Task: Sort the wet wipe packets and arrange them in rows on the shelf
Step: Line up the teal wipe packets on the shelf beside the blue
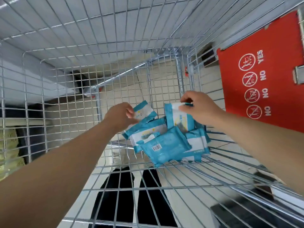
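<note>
left hand [120, 115] pinches packet [144, 111] | right hand [199, 107] pinches second packet [179, 117] | wire cart [179, 71] (red flap [271, 38]), tiled floor [164, 89]

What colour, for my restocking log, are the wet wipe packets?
The wet wipe packets are turquoise with white panels; head view.

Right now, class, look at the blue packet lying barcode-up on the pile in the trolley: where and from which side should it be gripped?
Pinch the barcode packet by its near sealed edge, probably coming from the person's side. That edge juts clear of the pile, while its far edge is crowded by the upright packet the right hand pinches.
</note>
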Demonstrator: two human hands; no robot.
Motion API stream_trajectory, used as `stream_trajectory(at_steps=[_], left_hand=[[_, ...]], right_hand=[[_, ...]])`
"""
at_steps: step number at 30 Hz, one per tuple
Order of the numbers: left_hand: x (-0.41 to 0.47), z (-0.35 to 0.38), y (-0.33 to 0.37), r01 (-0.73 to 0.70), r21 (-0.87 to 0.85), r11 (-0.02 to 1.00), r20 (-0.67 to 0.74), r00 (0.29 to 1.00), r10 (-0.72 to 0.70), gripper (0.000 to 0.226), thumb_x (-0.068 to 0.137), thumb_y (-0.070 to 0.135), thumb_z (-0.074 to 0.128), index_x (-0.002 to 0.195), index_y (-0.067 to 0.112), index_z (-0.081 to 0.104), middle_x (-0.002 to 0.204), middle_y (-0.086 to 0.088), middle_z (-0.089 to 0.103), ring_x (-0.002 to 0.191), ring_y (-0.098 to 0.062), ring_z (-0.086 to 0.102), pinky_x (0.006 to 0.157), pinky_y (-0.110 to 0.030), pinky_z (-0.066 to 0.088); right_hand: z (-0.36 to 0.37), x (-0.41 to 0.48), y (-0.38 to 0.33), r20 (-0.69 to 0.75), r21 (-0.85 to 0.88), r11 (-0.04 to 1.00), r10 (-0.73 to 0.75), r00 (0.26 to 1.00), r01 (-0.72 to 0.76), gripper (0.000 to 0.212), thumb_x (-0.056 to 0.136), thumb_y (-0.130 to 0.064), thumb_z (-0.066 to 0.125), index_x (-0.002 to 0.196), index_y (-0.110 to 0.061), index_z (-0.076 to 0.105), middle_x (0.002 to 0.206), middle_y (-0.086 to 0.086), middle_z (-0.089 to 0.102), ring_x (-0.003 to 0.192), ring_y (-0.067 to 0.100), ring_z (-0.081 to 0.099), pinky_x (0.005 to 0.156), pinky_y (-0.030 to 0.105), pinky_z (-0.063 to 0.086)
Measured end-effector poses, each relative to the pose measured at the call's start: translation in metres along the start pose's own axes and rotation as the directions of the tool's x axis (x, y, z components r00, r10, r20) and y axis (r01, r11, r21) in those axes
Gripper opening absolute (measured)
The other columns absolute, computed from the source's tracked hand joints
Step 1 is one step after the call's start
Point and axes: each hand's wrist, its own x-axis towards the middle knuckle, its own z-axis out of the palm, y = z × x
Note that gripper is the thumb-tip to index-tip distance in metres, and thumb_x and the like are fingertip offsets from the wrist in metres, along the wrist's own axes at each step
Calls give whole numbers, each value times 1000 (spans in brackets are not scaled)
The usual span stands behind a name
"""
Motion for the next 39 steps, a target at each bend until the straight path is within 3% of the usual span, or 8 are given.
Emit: stream_trajectory(at_steps=[4,8,12,16,20,30,36,39], left_hand=[[-7,1,2,-49,265,963,53,998,36,85,66,37,84,137,19,42,133,-10,39,119,-29,45,97,-40,42],[-2,5,4,-39,280,959,65,998,22,74,63,39,85,122,17,45,114,-5,58,101,-24,52,82,-37,48],[-4,3,3,-56,424,904,56,998,35,77,61,46,84,121,17,46,118,-8,49,110,-28,45,90,-40,45],[-13,-9,0,-65,103,993,24,998,63,47,69,22,82,101,14,48,102,-5,62,89,-26,57,76,-37,49],[-28,-21,8,-1,-60,998,207,978,13,41,80,25,75,116,15,57,99,3,60,82,-17,58,73,-26,46],[-32,-3,-4,-28,127,992,346,938,-18,46,82,25,71,123,12,54,112,1,63,92,-20,58,79,-29,49],[-32,-30,-9,10,117,993,312,949,-46,39,88,22,66,123,9,57,105,-3,62,85,-19,55,72,-26,43],[-35,-36,-13,13,104,995,319,947,-46,40,89,25,64,125,13,54,111,-2,62,88,-20,55,77,-29,42]], right_hand=[[-6,1,5,-17,40,997,66,998,-66,22,91,-19,60,111,-14,53,103,0,55,89,15,52,64,20,38],[-1,-2,3,118,252,950,161,980,-186,53,72,-6,79,116,-19,52,103,0,65,87,11,64,68,21,53],[-6,0,-2,63,194,964,171,983,-181,28,74,-7,78,101,-5,69,97,8,72,77,12,66,62,16,51],[-25,2,-9,1,298,942,163,987,-156,20,82,-10,71,103,-9,67,100,9,71,83,17,68,76,30,58],[-37,0,-17,80,330,934,114,990,-134,22,88,-11,65,109,-15,61,108,7,69,97,22,67,87,44,56],[0,-27,-13,369,88,969,183,911,-230,21,78,-12,73,98,-12,67,92,1,71,81,12,66,64,21,49],[36,-25,-17,367,-77,986,166,915,-148,26,80,-15,69,103,-10,58,96,5,63,84,20,62,71,31,49],[45,-22,-24,332,-231,972,121,935,-44,18,82,-14,66,82,-7,49,88,7,45,67,17,46,54,30,35]])
